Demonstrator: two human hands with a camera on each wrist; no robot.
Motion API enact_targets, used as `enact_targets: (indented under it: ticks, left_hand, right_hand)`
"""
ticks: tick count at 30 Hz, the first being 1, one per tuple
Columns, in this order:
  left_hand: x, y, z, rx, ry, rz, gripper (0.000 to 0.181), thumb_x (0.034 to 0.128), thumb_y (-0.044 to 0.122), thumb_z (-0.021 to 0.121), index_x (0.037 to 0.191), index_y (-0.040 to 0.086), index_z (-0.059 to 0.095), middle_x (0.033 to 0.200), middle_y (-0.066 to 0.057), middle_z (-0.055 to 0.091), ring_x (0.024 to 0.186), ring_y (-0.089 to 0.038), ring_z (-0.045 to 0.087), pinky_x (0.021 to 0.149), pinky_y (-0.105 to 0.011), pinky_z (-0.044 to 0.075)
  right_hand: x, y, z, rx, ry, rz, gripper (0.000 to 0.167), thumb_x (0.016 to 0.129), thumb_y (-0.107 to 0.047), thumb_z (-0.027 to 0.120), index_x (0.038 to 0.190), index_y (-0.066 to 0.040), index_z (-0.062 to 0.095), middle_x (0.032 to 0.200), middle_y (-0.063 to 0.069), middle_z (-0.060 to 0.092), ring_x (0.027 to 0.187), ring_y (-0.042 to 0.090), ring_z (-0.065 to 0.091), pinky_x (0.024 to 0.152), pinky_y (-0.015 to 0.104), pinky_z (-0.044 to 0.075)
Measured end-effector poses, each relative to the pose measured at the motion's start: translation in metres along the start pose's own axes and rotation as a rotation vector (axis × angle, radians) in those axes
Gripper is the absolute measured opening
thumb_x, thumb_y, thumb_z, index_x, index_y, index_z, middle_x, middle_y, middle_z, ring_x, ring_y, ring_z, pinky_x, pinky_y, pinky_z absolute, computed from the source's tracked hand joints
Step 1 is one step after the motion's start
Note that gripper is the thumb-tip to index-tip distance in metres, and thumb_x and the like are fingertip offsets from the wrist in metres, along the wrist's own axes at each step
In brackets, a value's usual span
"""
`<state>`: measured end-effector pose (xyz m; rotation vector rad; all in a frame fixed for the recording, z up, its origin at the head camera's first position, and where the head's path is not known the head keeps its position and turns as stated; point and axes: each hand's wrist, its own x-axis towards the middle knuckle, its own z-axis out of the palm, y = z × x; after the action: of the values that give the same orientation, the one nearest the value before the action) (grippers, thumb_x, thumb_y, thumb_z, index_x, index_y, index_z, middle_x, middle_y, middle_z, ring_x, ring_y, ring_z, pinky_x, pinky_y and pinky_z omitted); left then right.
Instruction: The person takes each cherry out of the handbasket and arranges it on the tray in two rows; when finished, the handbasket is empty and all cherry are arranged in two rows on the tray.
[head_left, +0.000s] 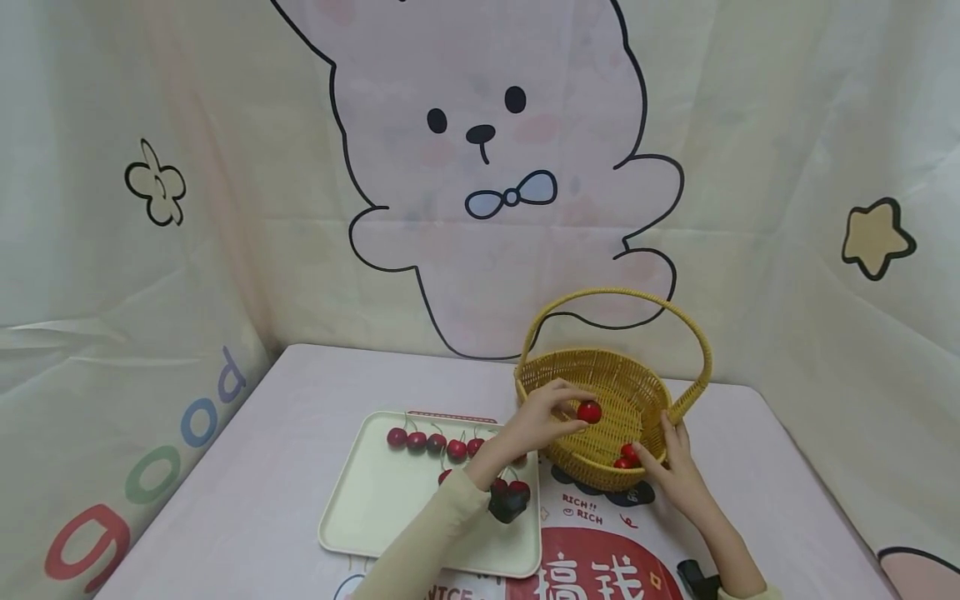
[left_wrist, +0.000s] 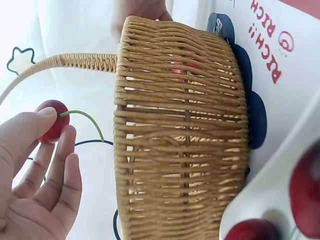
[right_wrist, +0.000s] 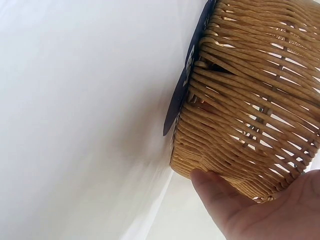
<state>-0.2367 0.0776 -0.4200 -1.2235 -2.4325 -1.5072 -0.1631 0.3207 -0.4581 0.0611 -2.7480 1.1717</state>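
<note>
My left hand (head_left: 542, 417) pinches a red cherry (head_left: 589, 412) between thumb and fingertips, above the opening of a yellow-brown wicker basket (head_left: 592, 473). Its green stem shows in the left wrist view, where the cherry (left_wrist: 52, 121) is apart from the basket wall (left_wrist: 180, 130). At the basket's right side, my right hand (head_left: 686, 479) holds the rim below the handle. The right wrist view has a digit of that hand (right_wrist: 270, 210) against the woven outer wall (right_wrist: 250, 105). A few red cherries (head_left: 628, 455) lie inside the basket near the right thumb.
Left of the basket lies a cream tray (head_left: 375, 517) with a row of dark red cherries (head_left: 416, 442) and more cherries (head_left: 519, 490) partly behind the left arm. A printed mat (head_left: 592, 558) is under the basket's front. The tall basket handle (head_left: 622, 292) arches over the opening.
</note>
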Motion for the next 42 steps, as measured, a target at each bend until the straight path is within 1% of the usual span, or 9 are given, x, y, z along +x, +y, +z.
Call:
enact_targets:
  ticks: [5,12,20,22,27,30,32,38,42]
  left_hand:
    - [-0.012,0.002,-0.009,-0.021,-0.013,-0.004,0.038,0.0849,0.016,0.067,0.122,0.018,0.060,0.111,0.001,0.054,0.094,-0.006,0.061,0.077,-0.012,0.049]
    - [-0.025,0.000,-0.021,-0.045,-0.018,0.052,0.037,0.0850,0.011,0.066,0.122,0.012,0.060,0.111,-0.002,0.055,0.096,-0.007,0.062,0.079,-0.015,0.050]
    - [-0.040,-0.008,-0.032,-0.053,-0.026,0.017,0.035,0.0855,0.012,0.066,0.120,0.017,0.061,0.113,0.002,0.059,0.096,-0.004,0.060,0.081,-0.018,0.050]
    - [-0.043,-0.007,-0.036,-0.056,-0.023,0.022,0.035,0.0852,0.010,0.066,0.119,0.014,0.061,0.112,0.000,0.060,0.096,-0.006,0.060,0.081,-0.018,0.050]
    - [-0.055,0.010,-0.050,-0.082,-0.005,0.019,0.032,0.0841,0.003,0.065,0.116,0.004,0.062,0.109,-0.009,0.060,0.098,-0.017,0.060,0.080,-0.023,0.053]
    - [-0.062,0.019,-0.060,-0.105,-0.005,-0.012,0.027,0.0862,0.006,0.064,0.113,0.001,0.063,0.108,-0.011,0.061,0.100,-0.024,0.059,0.082,-0.025,0.052]
    - [-0.065,0.014,-0.063,-0.096,0.003,-0.025,0.025,0.0877,0.010,0.062,0.112,0.002,0.064,0.107,-0.010,0.061,0.099,-0.023,0.060,0.082,-0.024,0.052]
    - [-0.076,-0.019,-0.065,-0.063,0.018,-0.043,0.023,0.0875,0.016,0.063,0.110,0.010,0.066,0.108,0.000,0.063,0.099,-0.015,0.060,0.082,-0.022,0.051]
    - [-0.086,-0.027,-0.071,-0.052,-0.006,-0.074,0.026,0.0872,0.021,0.064,0.112,0.014,0.065,0.110,0.003,0.062,0.103,-0.013,0.059,0.083,-0.020,0.050]
  right_hand:
    - [0.001,0.001,0.000,-0.009,0.001,-0.004,0.086,0.093,-0.035,0.053,0.146,0.002,-0.003,0.151,0.025,-0.011,0.129,0.057,0.017,0.095,0.070,0.024]
    - [0.001,0.002,0.000,-0.007,-0.002,-0.003,0.086,0.093,-0.036,0.053,0.146,0.002,-0.003,0.151,0.024,-0.012,0.129,0.057,0.016,0.095,0.071,0.023]
    - [0.002,0.004,0.000,-0.007,-0.005,0.010,0.087,0.092,-0.037,0.052,0.147,0.001,-0.003,0.151,0.024,-0.012,0.129,0.056,0.017,0.095,0.070,0.024]
    - [0.002,0.004,0.000,-0.006,-0.003,0.008,0.087,0.092,-0.037,0.053,0.147,0.001,-0.003,0.151,0.024,-0.012,0.129,0.056,0.017,0.095,0.070,0.024]
    - [0.002,0.004,0.000,-0.004,-0.002,0.004,0.087,0.092,-0.037,0.053,0.147,0.001,-0.003,0.151,0.024,-0.011,0.129,0.056,0.017,0.095,0.070,0.025]
    - [0.002,0.003,0.000,-0.003,-0.002,0.004,0.087,0.092,-0.037,0.053,0.146,0.001,-0.003,0.151,0.025,-0.010,0.129,0.057,0.018,0.095,0.069,0.025]
    - [0.002,0.003,0.000,-0.003,-0.002,0.004,0.087,0.092,-0.037,0.053,0.146,0.002,-0.003,0.151,0.025,-0.010,0.129,0.057,0.018,0.095,0.069,0.025]
    - [0.002,0.003,0.000,-0.005,-0.003,0.007,0.087,0.092,-0.037,0.053,0.146,0.002,-0.003,0.151,0.025,-0.009,0.129,0.056,0.018,0.094,0.069,0.026]
    - [0.002,0.002,0.000,-0.005,-0.005,0.010,0.087,0.092,-0.037,0.052,0.146,0.002,-0.003,0.151,0.025,-0.010,0.129,0.057,0.017,0.095,0.069,0.025]
